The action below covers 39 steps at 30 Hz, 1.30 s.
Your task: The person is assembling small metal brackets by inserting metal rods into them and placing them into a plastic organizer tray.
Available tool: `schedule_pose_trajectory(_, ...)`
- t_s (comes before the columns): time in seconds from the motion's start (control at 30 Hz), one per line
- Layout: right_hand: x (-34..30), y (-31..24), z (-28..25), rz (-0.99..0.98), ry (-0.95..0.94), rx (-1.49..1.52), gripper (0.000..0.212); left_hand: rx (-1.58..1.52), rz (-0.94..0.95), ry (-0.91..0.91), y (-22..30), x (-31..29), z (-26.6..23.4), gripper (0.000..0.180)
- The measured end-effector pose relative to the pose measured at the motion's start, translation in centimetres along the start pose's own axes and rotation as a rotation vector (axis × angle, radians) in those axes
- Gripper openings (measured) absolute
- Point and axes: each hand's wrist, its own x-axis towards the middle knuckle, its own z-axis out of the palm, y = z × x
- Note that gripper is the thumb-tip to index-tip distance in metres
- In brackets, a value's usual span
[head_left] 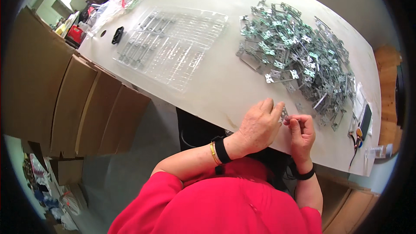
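Near the table's front edge, my left hand (pixel 259 125) is closed on a small perforated metal bracket (pixel 284 113), gripped between thumb and fingers. Right beside it, my right hand (pixel 302 133) is pinched at the bracket's lower edge. What its fingertips hold is too small and covered to make out. Just beyond both hands spreads a large heap of loose silver metal brackets (pixel 299 52), many with flat plates and thin rods. To the far left lie clear plastic trays (pixel 173 71) with moulded slots, some slots filled with rows of metal parts.
A black plastic piece (pixel 117 35) lies left of the trays. At the table's right end are a dark flat object (pixel 366 119), a small tool with an orange part (pixel 359 133) and a clear plastic piece (pixel 379 151). Cardboard boxes (pixel 65 99) stand along the left side.
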Motion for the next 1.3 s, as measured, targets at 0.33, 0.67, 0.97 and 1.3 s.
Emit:
schedule_pose_trajectory(0.33,0.1,0.4,-0.1,0.043,0.007,0.03,0.012,-0.283,-0.04,0.236,-0.6,0.7,-1.5,0.051)
schedule_pose_trajectory(0.67,0.0,0.2,0.0,0.062,0.02,-0.014,0.011,-0.325,-0.226,0.273,-2.8,-2.3,-2.6,0.058)
schedule_pose_trajectory(0.97,-0.1,0.0,0.2,0.051,0.038,-0.022,0.008,-0.068,-0.211,0.163,-4.2,-4.3,-3.9,0.051)
schedule_pose_trajectory(1.3,0.2,-0.2,0.6,0.045,0.034,0.017,0.008,0.047,-0.251,0.243,-4.7,-6.2,-5.1,0.034)
